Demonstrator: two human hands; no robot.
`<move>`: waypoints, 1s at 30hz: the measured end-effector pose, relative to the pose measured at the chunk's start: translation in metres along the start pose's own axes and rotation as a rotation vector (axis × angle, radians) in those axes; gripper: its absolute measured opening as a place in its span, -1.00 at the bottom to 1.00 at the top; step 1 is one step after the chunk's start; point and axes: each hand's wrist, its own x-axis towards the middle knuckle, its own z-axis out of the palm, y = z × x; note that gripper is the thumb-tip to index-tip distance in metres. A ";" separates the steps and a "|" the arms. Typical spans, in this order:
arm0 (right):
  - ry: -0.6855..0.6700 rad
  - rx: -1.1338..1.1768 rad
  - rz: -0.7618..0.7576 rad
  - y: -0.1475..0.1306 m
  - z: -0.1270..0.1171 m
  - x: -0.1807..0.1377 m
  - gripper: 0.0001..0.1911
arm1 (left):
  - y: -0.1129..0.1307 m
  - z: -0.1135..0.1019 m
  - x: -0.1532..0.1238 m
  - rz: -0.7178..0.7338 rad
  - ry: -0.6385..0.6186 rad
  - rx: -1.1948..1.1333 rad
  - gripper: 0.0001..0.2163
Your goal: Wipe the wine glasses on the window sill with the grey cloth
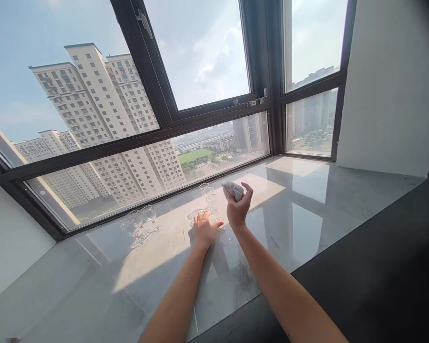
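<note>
My right hand (238, 208) is wrapped around a bunched grey cloth (233, 190), raised a little above the window sill. My left hand (206, 230) is low at the sill, palm down, with fingers and thumb spread beside the feet of clear stemmed glasses (208, 190). Whether its fingertips touch a glass foot I cannot tell. Those glasses stand close together just beyond my left hand, their outlines overlapping. Farther left, near the window, stands another group of clear stemmed glasses (148, 214), upright and apart from both hands.
The glossy marble-look sill (157, 281) carries bright sunlit patches and reflections. Dark window frames (214, 127) run along its back and right corner. A white wall (382, 90) bounds the right side. The sill's front edge drops to a dark area (372, 276). Tall buildings (103, 95) are outside.
</note>
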 end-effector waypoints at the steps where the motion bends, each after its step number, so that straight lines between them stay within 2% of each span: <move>1: 0.001 0.005 -0.007 -0.001 0.000 -0.001 -0.48 | -0.002 -0.005 -0.002 -0.005 -0.019 0.010 -0.62; 5: -0.013 -0.009 -0.040 -0.003 0.001 -0.003 -0.49 | -0.007 -0.017 -0.008 0.015 -0.135 -0.010 -0.89; 14: -0.029 -0.009 -0.072 -0.004 0.000 -0.005 -0.52 | 0.003 -0.015 -0.013 0.154 -0.278 -0.017 -0.77; 19: -0.073 -0.001 -0.109 -0.006 0.000 -0.010 -0.55 | -0.002 -0.031 -0.012 0.151 -0.273 -0.091 -0.81; 21: -0.097 -0.001 -0.150 -0.006 0.000 -0.015 -0.56 | -0.011 -0.048 -0.011 0.137 -0.159 -0.044 -0.79; 25: -0.196 -0.045 -0.243 -0.001 -0.001 -0.027 -0.58 | -0.048 -0.104 -0.016 0.005 0.290 0.101 -0.74; 28: -0.279 -0.091 -0.307 0.005 -0.001 -0.038 -0.59 | -0.085 -0.150 -0.023 -0.219 0.606 0.183 -0.70; 30: -0.327 -0.102 -0.338 0.008 0.000 -0.045 -0.60 | -0.108 -0.173 -0.025 -0.401 0.715 0.205 -0.64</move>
